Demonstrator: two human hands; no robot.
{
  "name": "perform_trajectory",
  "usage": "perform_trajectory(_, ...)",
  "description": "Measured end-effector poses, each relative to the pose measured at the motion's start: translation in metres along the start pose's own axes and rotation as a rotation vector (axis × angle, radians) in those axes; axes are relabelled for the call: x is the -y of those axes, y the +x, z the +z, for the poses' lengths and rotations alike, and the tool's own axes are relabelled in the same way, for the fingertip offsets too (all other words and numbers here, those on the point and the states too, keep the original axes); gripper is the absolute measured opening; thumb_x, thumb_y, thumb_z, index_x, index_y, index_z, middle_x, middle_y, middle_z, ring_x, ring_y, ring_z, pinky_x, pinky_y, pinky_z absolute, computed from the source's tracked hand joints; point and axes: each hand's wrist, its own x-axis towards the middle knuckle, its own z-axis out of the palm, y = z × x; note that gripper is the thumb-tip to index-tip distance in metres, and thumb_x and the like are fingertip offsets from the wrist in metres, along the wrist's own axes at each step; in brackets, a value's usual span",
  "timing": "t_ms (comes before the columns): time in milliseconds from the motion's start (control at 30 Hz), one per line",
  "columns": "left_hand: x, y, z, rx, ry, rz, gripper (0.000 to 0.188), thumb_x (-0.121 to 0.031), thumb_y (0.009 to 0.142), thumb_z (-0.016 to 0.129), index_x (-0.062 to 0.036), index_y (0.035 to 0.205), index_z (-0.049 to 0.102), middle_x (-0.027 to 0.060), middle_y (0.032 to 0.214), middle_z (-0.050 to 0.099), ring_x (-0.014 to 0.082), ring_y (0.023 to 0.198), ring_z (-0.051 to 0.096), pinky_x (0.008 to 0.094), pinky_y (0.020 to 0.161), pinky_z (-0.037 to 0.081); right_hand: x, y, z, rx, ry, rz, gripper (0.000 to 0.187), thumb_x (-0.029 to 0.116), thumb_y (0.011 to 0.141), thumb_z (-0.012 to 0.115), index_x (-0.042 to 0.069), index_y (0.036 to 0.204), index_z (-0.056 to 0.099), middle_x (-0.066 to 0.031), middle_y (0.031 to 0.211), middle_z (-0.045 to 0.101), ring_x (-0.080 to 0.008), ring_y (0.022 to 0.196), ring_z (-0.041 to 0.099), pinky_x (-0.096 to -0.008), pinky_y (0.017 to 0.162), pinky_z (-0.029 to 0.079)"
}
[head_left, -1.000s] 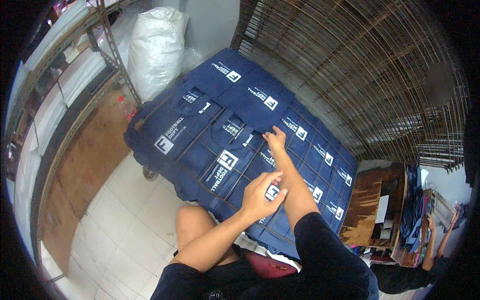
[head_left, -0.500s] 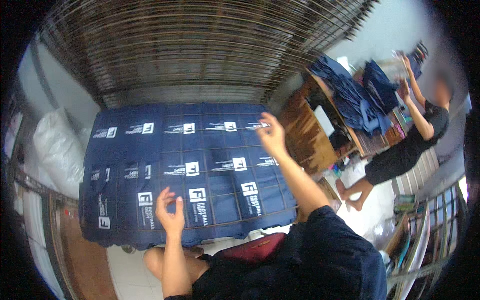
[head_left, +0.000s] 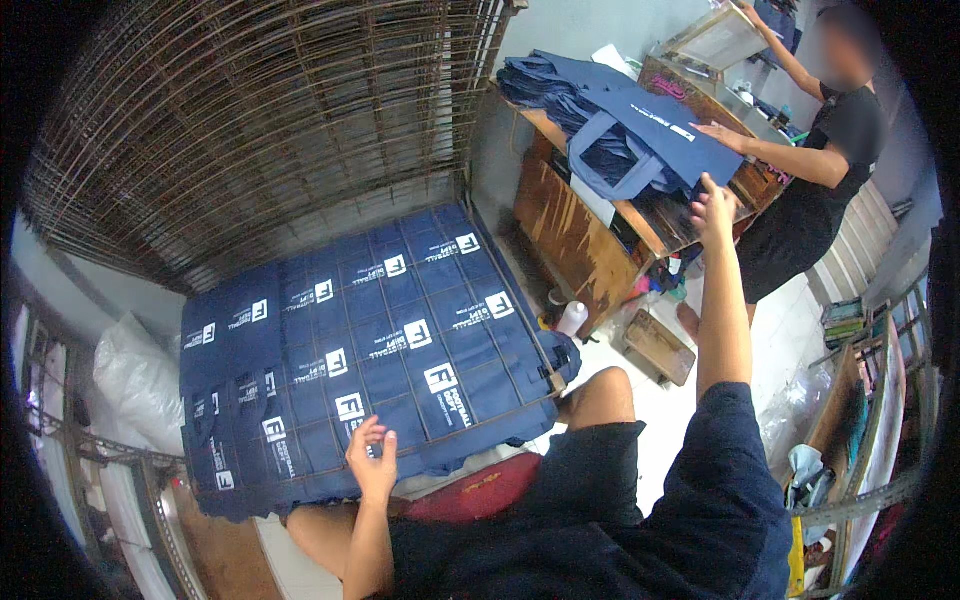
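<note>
Over the near edge of a wire drying rack [head_left: 430,440] hovers my left hand [head_left: 372,462], holding nothing, its fingers loosely bent and the thumb apart. Flat navy fabric pieces [head_left: 300,350] with white prints lie across the rack. My right arm stretches to the wooden table on the right. There my right hand [head_left: 713,212], fingers apart, reaches the near corner of a navy tote bag [head_left: 660,125] with a white print; whether it touches the cloth I cannot tell. A co-worker's hand [head_left: 728,138] rests at the bag's printed side.
Raised wire racks [head_left: 260,120] lean over the far left. The wooden table [head_left: 575,230] carries a pile of navy bags [head_left: 545,85]. The co-worker lifts a printing screen frame [head_left: 715,38]. On the floor stand a small wooden stool [head_left: 660,347] and a white bottle [head_left: 572,318].
My view has swung to the right. My right hand has moved from above the rack to the tote bag on the table. The co-worker's one hand has come down to the bag.
</note>
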Motion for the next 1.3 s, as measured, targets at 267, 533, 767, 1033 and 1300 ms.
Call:
perform_trajectory(267, -0.048, -0.047, 0.047, 0.239, -0.216, -0.108, 0.032, -0.010, 0.078, 0.070, -0.0047, 0.108, 0.060, 0.0067, 0.086, 0.065, 0.0131, 0.076, 0.062, 0.0273, 0.070, 0.050, -0.045, 0.055, -0.016, 0.372, 0.609, 0.182, 0.016, 0.007, 0.083, 0.061, -0.006, 0.091, 0.054, -0.0154, 0.090, 0.059, -0.0229, 0.077, 0.060, -0.0270, 0.070, 0.054)
perform_trajectory(533, -0.086, -0.066, 0.130, 0.814, -0.795, -0.645, 0.049, -0.044, 0.088, 0.054, -0.0113, 0.124, 0.050, 0.0068, 0.109, 0.059, 0.0140, 0.094, 0.057, 0.0306, 0.082, 0.045, 0.009, -0.030, -0.072, 0.741, 0.591, 0.090, 0.022, 0.000, 0.081, 0.055, 0.007, 0.101, 0.052, -0.0031, 0.094, 0.059, -0.0145, 0.077, 0.054, -0.0265, 0.071, 0.044)
perform_trajectory(767, -0.178, -0.006, 0.146, 1.104, -1.686, -0.832, 0.097, -0.083, 0.075, 0.026, -0.0112, 0.140, 0.031, 0.0101, 0.131, 0.047, 0.0275, 0.114, 0.048, 0.0486, 0.097, 0.037, 0.069, -0.198, -0.131, 0.748, 0.295, -0.060, 0.060, 0.012, 0.082, 0.053, 0.005, 0.137, 0.033, -0.0116, 0.121, 0.052, -0.0214, 0.104, 0.054, -0.0319, 0.081, 0.048)
perform_trajectory(1033, -0.161, -0.008, 0.058, 0.673, -1.455, -0.814, 0.047, -0.011, 0.085, 0.058, -0.0076, 0.130, 0.045, 0.0043, 0.113, 0.060, 0.0141, 0.100, 0.059, 0.0300, 0.084, 0.049, 0.090, -0.303, -0.080, 1.126, 0.182, 0.078, 0.076, 0.006, 0.068, 0.051, -0.005, 0.138, 0.022, -0.0194, 0.118, 0.052, -0.0215, 0.087, 0.063, -0.0245, 0.059, 0.056)
perform_trajectory(1300, -0.076, 0.069, -0.037, 0.289, -1.178, -0.855, 0.078, -0.012, 0.075, 0.063, -0.0102, 0.143, 0.025, 0.0092, 0.143, 0.028, 0.0120, 0.094, 0.052, 0.0237, 0.059, 0.047, 0.028, -0.317, 0.072, 1.324, 0.069, 0.317, 0.067, 0.011, 0.069, 0.055, 0.000, 0.133, 0.038, -0.0085, 0.114, 0.054, -0.0178, 0.097, 0.056, -0.0302, 0.071, 0.052)
